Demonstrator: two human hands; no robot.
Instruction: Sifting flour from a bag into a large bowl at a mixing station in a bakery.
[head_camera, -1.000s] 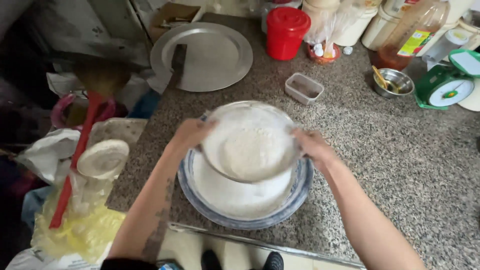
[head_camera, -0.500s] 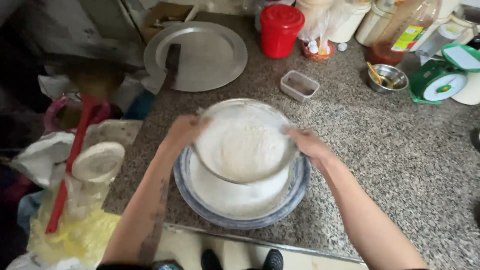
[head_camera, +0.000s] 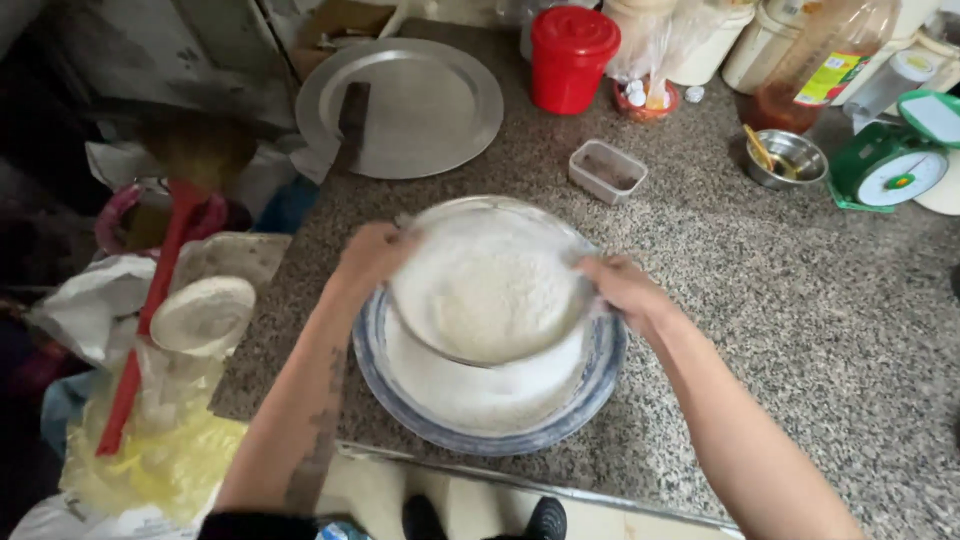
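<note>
Speckled granite forms the tabletop (head_camera: 780, 300), where a round sieve (head_camera: 490, 280) heaped with flour (head_camera: 495, 295) is held just above a blue-rimmed basin (head_camera: 590, 385). Its rim is gripped on opposite sides by the left hand (head_camera: 372, 255) and right hand (head_camera: 622, 285), fingers curled closed around it.

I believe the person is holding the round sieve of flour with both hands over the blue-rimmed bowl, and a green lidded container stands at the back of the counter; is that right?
Not quite: the lidded container at the back is red, not green, as the head view shows. The rest holds: the left hand and right hand grip the round sieve of flour over the blue-rimmed bowl on the counter.
</note>
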